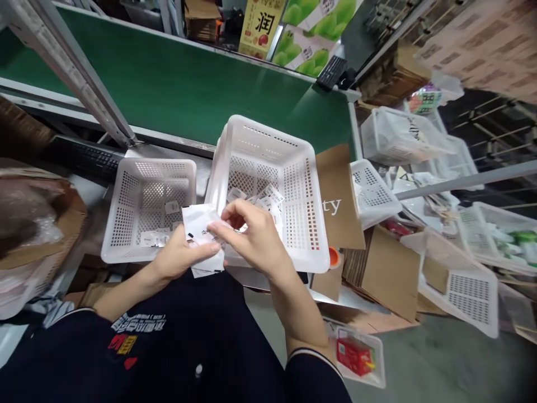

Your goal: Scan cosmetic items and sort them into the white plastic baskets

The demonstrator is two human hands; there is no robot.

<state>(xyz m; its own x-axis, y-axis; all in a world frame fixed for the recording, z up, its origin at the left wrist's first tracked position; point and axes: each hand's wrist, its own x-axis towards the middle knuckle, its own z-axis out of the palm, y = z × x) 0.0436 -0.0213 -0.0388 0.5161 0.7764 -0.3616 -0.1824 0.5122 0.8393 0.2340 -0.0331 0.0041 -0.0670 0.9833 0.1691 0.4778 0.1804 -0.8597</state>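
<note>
In my left hand (pixel 184 252) is a small stack of white printed packets (pixel 199 221), held between thumb and fingers. My right hand (pixel 249 229) is closed, thumb and fingertips pinching at the right edge of the top packet. Both hands are over the front rims of two white baskets. The larger white basket (pixel 304 207), behind my right hand, holds several small white labelled slips (pixel 271 196). To the left, the smaller white basket (pixel 121 207) has a few similar slips (pixel 153 238) on its bottom. What the fingers under the stack do is hidden.
A green conveyor belt (pixel 176 84) runs behind the baskets. Brown cardboard (pixel 339 201) stands to the right, near an orange tape roll (pixel 334 257). More white baskets (pixel 474 296) are farther right. A metal post (pixel 84 78) and a black keyboard (pixel 84 159) are at left.
</note>
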